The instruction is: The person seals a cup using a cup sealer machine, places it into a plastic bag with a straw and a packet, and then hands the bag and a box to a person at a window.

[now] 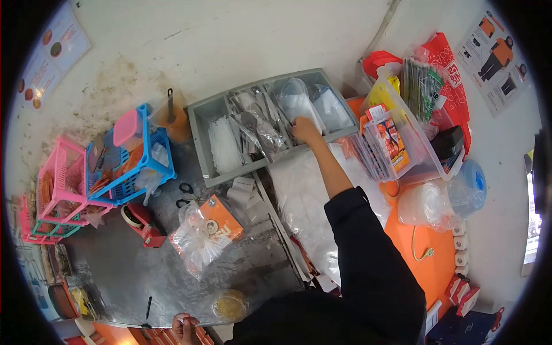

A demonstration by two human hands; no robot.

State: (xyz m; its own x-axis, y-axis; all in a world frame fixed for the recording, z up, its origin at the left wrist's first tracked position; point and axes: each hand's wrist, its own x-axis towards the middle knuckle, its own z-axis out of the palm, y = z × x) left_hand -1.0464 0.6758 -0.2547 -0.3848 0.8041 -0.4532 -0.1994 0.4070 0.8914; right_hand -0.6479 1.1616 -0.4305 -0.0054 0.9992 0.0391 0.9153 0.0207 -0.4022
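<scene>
At the front of the grey compartment tray [201, 141], my right hand [305, 130] reaches in with its fingers curled. It touches the near end of a compartment holding clear and white plastic pieces [298, 102]; what is between the fingers is hidden. Wrapped plastic cutlery [253, 118] lies in the compartment to the left, and thin white sticks or straws [222, 144] lie beyond it. Low at the table's front edge, my left hand [184, 329] is closed around something small and pale that I cannot make out. A clear bag with yellowish contents [230, 305] lies just right of it.
Blue basket [131, 164] and pink basket [66, 178] stand at left. A red tape dispenser [144, 226], scissors [186, 188], an orange box under plastic [215, 221] and a pen [149, 307] lie on the metal table. Clear bags [305, 195] and a packed bin [414, 144] are at right.
</scene>
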